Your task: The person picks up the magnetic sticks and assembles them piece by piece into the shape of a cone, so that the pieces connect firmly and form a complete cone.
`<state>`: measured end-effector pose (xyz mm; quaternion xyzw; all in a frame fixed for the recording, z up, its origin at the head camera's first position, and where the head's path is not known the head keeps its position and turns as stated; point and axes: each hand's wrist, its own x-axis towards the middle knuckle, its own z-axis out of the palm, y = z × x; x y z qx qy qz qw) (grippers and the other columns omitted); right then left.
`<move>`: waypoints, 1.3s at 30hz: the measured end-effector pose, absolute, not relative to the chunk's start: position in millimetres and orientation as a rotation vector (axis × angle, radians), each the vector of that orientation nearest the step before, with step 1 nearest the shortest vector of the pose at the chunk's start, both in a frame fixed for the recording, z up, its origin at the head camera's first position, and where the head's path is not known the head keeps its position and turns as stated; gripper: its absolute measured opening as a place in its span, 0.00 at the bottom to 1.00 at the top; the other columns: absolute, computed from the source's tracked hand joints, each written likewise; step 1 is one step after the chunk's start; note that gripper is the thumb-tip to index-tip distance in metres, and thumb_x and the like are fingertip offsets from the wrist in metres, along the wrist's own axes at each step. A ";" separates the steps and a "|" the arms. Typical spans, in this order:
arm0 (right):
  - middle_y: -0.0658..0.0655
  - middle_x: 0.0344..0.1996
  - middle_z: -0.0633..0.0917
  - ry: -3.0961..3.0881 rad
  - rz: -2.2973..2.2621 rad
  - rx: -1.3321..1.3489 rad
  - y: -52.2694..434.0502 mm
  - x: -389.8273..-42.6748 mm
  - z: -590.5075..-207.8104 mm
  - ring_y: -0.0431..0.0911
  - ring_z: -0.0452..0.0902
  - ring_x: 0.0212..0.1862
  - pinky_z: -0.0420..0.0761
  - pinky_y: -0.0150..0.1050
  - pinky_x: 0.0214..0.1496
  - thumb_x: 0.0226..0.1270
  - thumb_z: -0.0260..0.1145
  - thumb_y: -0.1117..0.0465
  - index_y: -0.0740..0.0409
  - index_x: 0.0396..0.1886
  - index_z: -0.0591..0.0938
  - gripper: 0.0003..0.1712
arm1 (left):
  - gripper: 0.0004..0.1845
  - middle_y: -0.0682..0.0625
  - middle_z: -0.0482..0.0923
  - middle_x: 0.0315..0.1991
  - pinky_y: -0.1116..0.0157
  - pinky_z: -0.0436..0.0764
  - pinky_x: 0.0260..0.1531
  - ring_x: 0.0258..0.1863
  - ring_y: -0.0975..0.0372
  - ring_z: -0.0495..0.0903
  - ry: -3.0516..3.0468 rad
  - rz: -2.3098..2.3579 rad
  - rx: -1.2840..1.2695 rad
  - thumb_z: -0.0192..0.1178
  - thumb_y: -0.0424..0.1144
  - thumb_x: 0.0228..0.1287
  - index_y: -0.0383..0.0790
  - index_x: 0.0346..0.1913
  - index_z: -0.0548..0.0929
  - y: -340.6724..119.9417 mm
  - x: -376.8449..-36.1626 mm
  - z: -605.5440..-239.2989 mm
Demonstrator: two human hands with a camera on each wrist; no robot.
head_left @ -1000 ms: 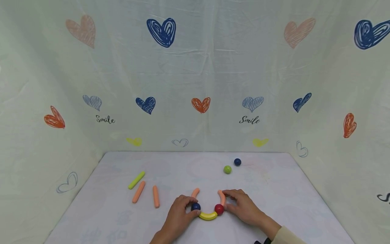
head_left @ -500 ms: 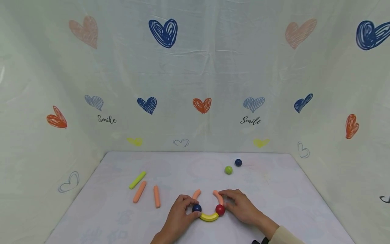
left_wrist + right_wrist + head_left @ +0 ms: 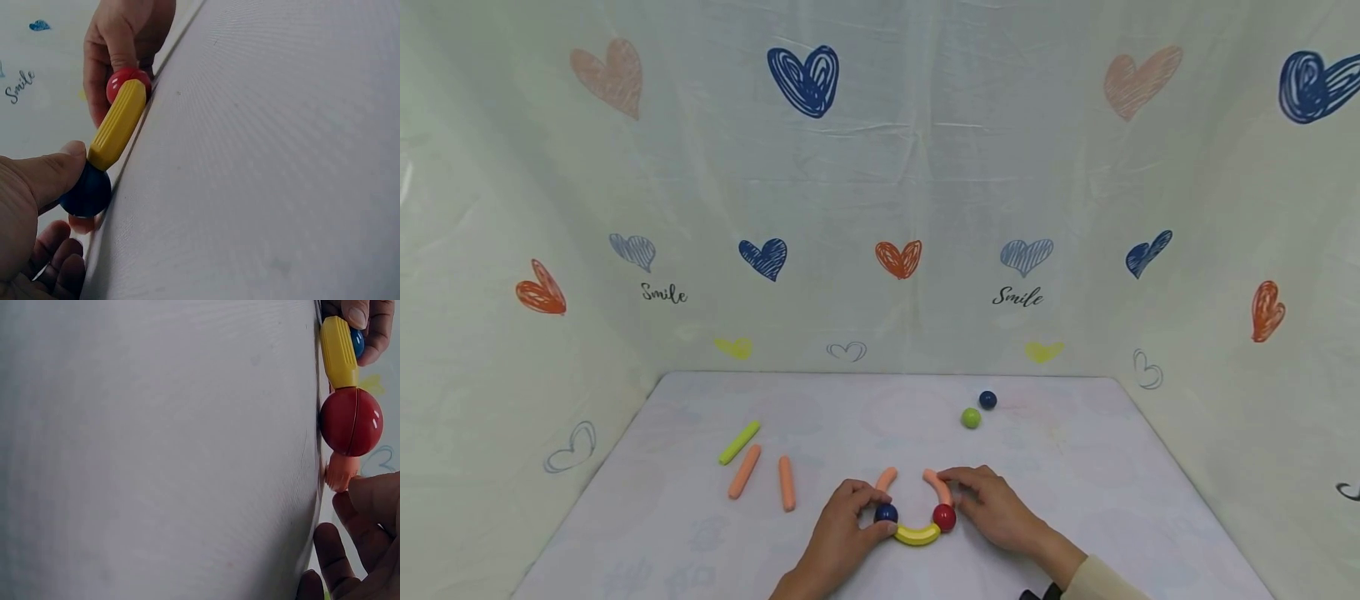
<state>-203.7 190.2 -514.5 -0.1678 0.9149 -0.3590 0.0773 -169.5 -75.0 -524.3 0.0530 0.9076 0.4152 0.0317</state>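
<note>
A U-shaped chain of toy building pieces lies on the table. At its bottom a yellow curved rod [image 3: 917,536] joins a dark blue ball [image 3: 886,513] on the left to a red ball [image 3: 944,517] on the right. A curved orange rod [image 3: 887,478] rises from the blue ball, and another curved orange rod [image 3: 937,485] from the red one. My left hand [image 3: 844,529] pinches the blue ball between thumb and fingers. With thumb and fingertips, my right hand [image 3: 1000,512] holds the right orange rod. In the right wrist view, the red ball [image 3: 351,422] partly hides the chain beyond it.
On the left of the table [image 3: 700,533] lie a green rod [image 3: 740,442] and two straight orange rods, one slanted [image 3: 744,472] and one nearly upright in view [image 3: 786,483]. Toward the back right are a green ball [image 3: 971,417] and a second dark blue ball [image 3: 988,400].
The upper end of the right orange rod has swung left, my right fingers moving with it. The loose green ball has rolled slightly right. My left hand keeps its hold on the blue ball.
</note>
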 end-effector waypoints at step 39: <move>0.63 0.61 0.79 3.037 -1.089 -0.114 220.0 -289.1 -524.1 0.50 0.76 0.49 0.77 0.42 0.48 0.70 0.73 0.62 0.54 0.70 0.79 0.29 | 0.16 0.58 0.75 0.49 0.65 0.78 0.47 0.46 0.65 0.74 2.762 1.348 0.246 0.79 0.50 0.59 0.55 0.48 0.89 -85.9 -168.7 -530.7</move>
